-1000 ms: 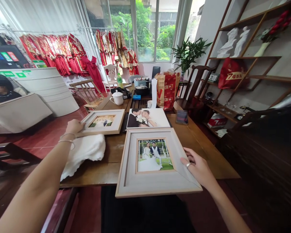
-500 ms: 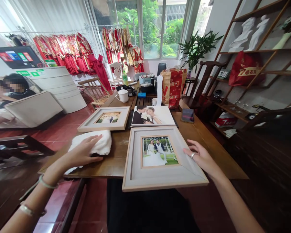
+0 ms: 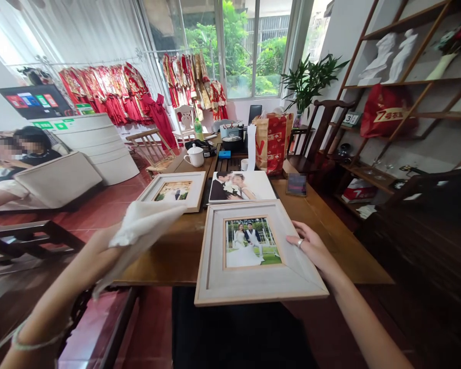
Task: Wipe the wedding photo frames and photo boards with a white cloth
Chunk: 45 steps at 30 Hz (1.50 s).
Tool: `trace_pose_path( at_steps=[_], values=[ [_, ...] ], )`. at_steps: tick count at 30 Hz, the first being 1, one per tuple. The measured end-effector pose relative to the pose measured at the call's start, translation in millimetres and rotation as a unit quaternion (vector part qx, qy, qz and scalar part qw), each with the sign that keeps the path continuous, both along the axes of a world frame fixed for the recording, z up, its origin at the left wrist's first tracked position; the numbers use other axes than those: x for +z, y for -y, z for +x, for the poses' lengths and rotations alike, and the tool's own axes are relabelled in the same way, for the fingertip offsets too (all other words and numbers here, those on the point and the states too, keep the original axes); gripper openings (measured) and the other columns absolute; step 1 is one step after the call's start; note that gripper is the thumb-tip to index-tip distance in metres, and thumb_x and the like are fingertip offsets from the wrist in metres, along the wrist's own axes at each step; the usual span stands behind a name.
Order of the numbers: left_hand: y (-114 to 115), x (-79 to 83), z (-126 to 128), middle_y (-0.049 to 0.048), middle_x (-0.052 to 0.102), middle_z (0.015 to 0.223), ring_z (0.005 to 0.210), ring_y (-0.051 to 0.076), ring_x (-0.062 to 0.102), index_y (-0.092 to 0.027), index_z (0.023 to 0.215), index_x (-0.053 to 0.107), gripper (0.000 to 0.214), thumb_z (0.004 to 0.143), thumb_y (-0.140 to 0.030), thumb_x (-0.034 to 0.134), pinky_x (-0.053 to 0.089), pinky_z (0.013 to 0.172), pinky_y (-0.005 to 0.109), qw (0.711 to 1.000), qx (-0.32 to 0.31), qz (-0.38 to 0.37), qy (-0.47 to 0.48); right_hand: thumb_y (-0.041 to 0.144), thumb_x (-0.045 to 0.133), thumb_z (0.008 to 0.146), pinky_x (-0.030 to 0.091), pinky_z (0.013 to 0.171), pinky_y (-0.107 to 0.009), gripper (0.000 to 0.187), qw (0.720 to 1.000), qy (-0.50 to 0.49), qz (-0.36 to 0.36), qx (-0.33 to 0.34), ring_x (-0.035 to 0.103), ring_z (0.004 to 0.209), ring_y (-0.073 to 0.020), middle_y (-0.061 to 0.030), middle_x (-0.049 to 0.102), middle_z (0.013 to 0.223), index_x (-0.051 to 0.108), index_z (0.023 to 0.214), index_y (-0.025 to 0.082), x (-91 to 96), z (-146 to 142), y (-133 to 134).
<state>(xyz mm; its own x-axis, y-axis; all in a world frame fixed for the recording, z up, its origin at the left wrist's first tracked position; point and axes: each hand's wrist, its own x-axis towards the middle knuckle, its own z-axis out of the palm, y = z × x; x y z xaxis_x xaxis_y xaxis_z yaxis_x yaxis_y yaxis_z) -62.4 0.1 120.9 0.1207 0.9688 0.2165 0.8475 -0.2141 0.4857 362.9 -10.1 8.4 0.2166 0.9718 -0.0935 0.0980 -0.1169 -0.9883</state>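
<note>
A large pale framed wedding photo (image 3: 253, 279) lies at the near edge of the wooden table (image 3: 176, 256), overhanging it. My right hand (image 3: 311, 248), with a ring, rests on the frame's right side, fingers curled over its edge. My left hand (image 3: 98, 246) is raised off the table's left edge and grips a white cloth (image 3: 142, 225), which drapes over the hand and hides the fingers. A smaller framed photo (image 3: 174, 189) and an unframed wedding print (image 3: 240, 185) lie further back.
At the table's far end stand a white lidded cup (image 3: 195, 155), a red gift bag (image 3: 272, 142) and a phone (image 3: 296, 184). Dark wooden chairs sit left (image 3: 30, 236) and right. A person (image 3: 30, 148) sits at far left. Shelves line the right wall.
My left hand left the smaller frame, came down on the white cloth, then lifted it off the table. My right hand stayed on the large frame.
</note>
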Motion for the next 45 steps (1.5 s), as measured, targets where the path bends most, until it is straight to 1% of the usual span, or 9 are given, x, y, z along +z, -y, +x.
trace_pose_path(
  at_steps=[4,8,15,23,30,33,36,41,45],
  values=[
    [23.4,-8.0,55.7,0.0009,0.068,0.096,0.089,0.028,0.061,-0.023,0.099,0.064,0.042,0.066,-0.029,0.040,0.049,0.083,0.036,0.997,-0.072,0.037,0.007,0.028,0.062,0.070,0.053,0.081,-0.034,0.060,1.000,-0.008,-0.002,-0.011,0.063,0.105,-0.0258,-0.0091,0.061,0.122,0.047,0.128,0.023,-0.2,-0.5,-1.7],
    [30.6,-35.0,103.7,0.0004,0.046,0.138,0.127,0.027,0.042,-0.026,0.135,0.042,0.076,0.059,-0.015,0.040,0.034,0.106,0.038,0.988,-0.115,0.104,-0.006,0.028,0.060,0.068,0.054,0.081,-0.034,0.066,1.000,-0.017,0.014,-0.020,0.064,0.104,-0.0256,-0.0084,0.063,0.120,0.044,0.132,0.022,0.5,-1.4,0.4],
    [33.2,-71.4,143.7,0.0004,0.037,0.145,0.137,0.024,0.024,-0.031,0.143,0.027,0.103,0.044,0.000,0.038,0.021,0.111,0.051,0.975,-0.152,0.115,-0.114,0.024,0.059,0.064,0.048,0.093,-0.039,0.060,0.996,-0.015,0.075,-0.048,0.056,0.115,-0.0264,-0.0098,0.061,0.124,0.053,0.123,0.020,3.1,-3.3,3.7],
    [5.3,-48.7,149.3,0.0050,0.032,0.147,0.136,0.023,0.027,-0.026,0.143,0.027,0.094,0.054,-0.001,0.038,0.027,0.109,0.045,0.979,-0.129,0.152,-0.033,0.020,0.059,0.066,0.049,0.091,-0.039,0.058,0.996,-0.022,0.079,-0.020,0.060,0.110,-0.0238,-0.0099,0.060,0.125,0.051,0.123,0.021,2.6,-0.7,-0.4],
    [-36.3,-50.6,173.4,0.0144,0.032,0.146,0.139,0.029,0.017,-0.017,0.140,0.037,0.086,0.055,0.000,0.044,0.014,0.110,0.052,0.966,-0.146,0.054,-0.209,0.022,0.059,0.066,0.048,0.096,-0.041,0.060,0.995,-0.033,0.089,-0.016,0.055,0.118,-0.0257,-0.0074,0.058,0.130,0.052,0.125,0.022,-0.9,-1.4,0.6],
    [-20.0,-45.9,174.4,0.0130,0.035,0.145,0.138,0.028,0.019,-0.020,0.139,0.038,0.087,0.055,0.000,0.043,0.017,0.110,0.051,0.961,-0.159,0.018,-0.225,0.020,0.061,0.065,0.044,0.101,-0.042,0.061,0.993,-0.064,0.092,-0.029,0.052,0.122,-0.0265,-0.0073,0.055,0.133,0.052,0.126,0.021,1.6,-3.8,2.2],
    [18.1,-44.7,170.4,0.0089,0.037,0.145,0.138,0.026,0.021,-0.025,0.139,0.038,0.091,0.051,-0.002,0.043,0.018,0.111,0.051,0.958,-0.179,-0.019,-0.222,0.019,0.062,0.064,0.040,0.105,-0.042,0.063,0.992,-0.073,0.097,-0.040,0.048,0.126,-0.0263,-0.0076,0.052,0.136,0.052,0.126,0.019,2.3,-4.4,3.3],
    [84.7,-67.6,166.7,0.0072,0.023,0.150,0.138,0.031,0.012,-0.031,0.144,0.026,0.109,0.040,-0.007,0.047,0.017,0.111,0.057,0.951,-0.247,-0.053,-0.178,0.020,0.061,0.066,0.042,0.104,-0.040,0.062,0.992,-0.065,0.102,-0.042,0.046,0.127,-0.0256,-0.0079,0.052,0.136,0.051,0.127,0.019,-0.7,-3.0,4.0],
    [88.7,-72.3,173.4,0.0089,0.017,0.151,0.138,0.031,0.008,-0.029,0.146,0.020,0.109,0.043,-0.006,0.047,0.016,0.110,0.058,0.950,-0.245,-0.053,-0.188,0.019,0.061,0.066,0.042,0.103,-0.041,0.061,0.991,-0.071,0.105,-0.036,0.047,0.126,-0.0261,-0.0091,0.054,0.134,0.052,0.127,0.018,-0.2,-3.5,5.9]
  ],
)
